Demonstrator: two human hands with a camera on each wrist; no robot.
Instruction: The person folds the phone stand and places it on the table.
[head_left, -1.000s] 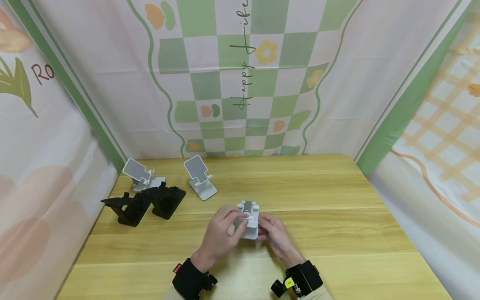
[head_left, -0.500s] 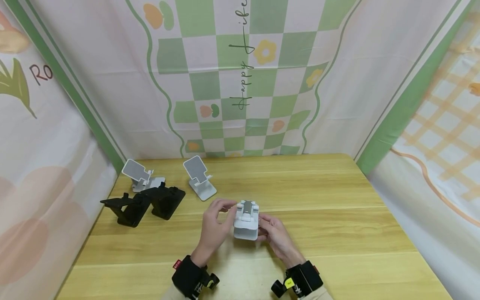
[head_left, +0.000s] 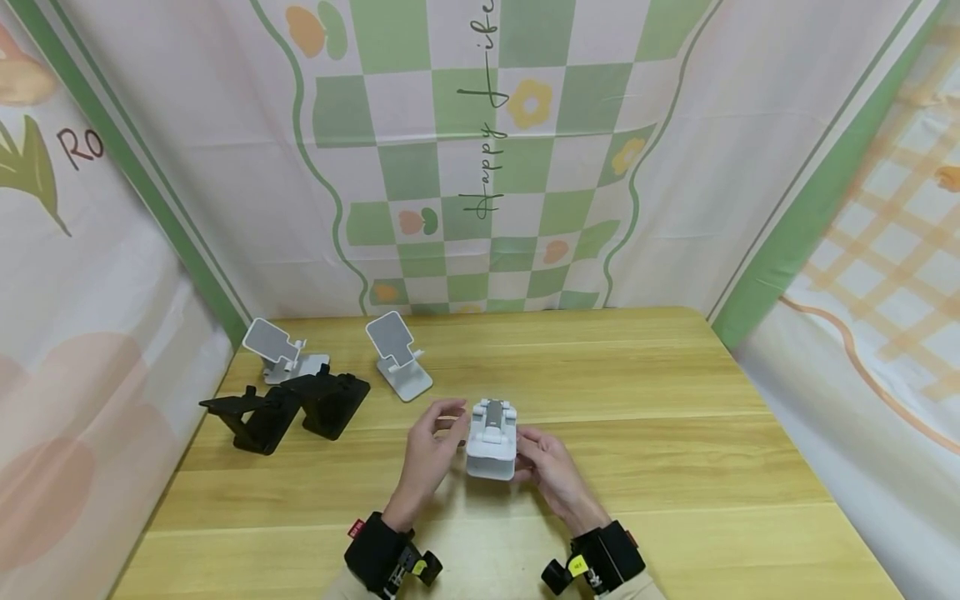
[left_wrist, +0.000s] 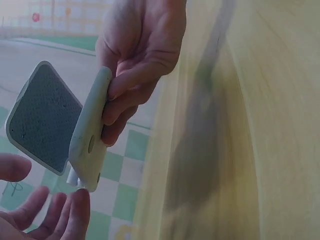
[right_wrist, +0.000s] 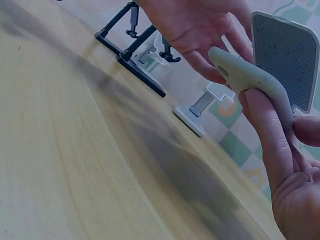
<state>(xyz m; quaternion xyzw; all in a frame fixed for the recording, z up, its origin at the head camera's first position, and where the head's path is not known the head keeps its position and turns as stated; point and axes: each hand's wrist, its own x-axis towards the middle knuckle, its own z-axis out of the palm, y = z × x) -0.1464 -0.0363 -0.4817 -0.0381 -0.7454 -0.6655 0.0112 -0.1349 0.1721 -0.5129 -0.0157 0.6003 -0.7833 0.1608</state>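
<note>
A white folding phone stand (head_left: 491, 458) is held up off the table by my right hand (head_left: 557, 477). The thumb and fingers of that hand pinch the stand's base (right_wrist: 260, 82) along its right side. The grey-padded holder plate (left_wrist: 46, 117) is swung away from the base at an angle. My left hand (head_left: 429, 457) is at the stand's left side, fingers loosely bent and spread. In the left wrist view its fingertips (left_wrist: 80, 197) come close to the hinge end of the stand; whether they touch it I cannot tell.
On the wooden table (head_left: 637, 392), two black phone stands (head_left: 264, 421) stand at the left. Behind them is an unfolded white stand (head_left: 273, 342), and another white stand (head_left: 405, 379) is to their right. Patterned cloth (head_left: 525, 167) hangs behind the table.
My left hand has let go of the phone stand's front and drawn back to its left side. The right hand keeps its grip in the same spot.
</note>
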